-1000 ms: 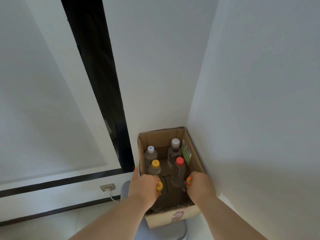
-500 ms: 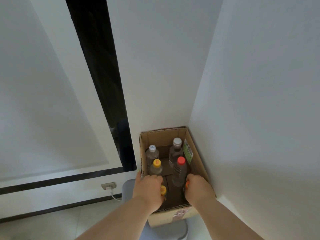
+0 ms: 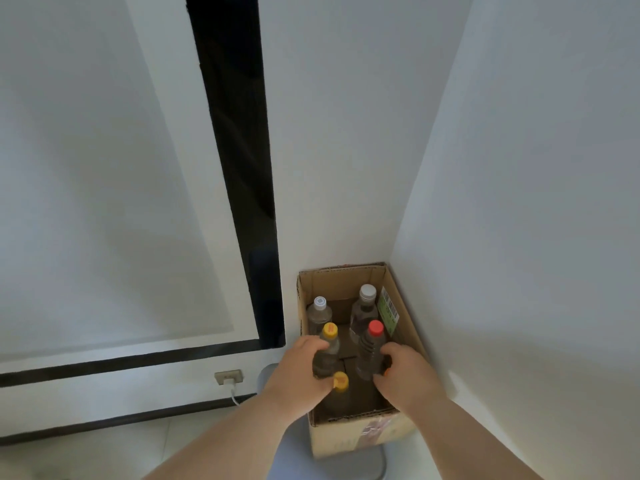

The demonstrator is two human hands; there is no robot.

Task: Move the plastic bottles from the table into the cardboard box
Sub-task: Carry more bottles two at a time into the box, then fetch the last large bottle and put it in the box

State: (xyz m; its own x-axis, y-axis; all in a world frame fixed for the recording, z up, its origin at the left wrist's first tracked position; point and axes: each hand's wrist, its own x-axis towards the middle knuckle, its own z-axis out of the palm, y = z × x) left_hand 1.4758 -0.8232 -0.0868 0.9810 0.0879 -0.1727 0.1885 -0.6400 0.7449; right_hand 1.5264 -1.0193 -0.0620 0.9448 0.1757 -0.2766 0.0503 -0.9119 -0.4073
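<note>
Your left hand (image 3: 300, 370) covers most of the bottle under the near yellow cap (image 3: 340, 381), so you cannot tell whether you grip it. Your right hand (image 3: 406, 373) hides all but an orange sliver of cap (image 3: 387, 372). The green label (image 3: 388, 310) is too small to read. The cardboard box (image 3: 341, 279) hides the grey seat (image 3: 298, 455) beneath.

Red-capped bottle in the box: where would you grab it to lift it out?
Grip the red-capped bottle by its neck, just under the cap, coming straight down from above. It stands upright, hemmed in by other bottles and the box wall, so only the top is free.
</note>
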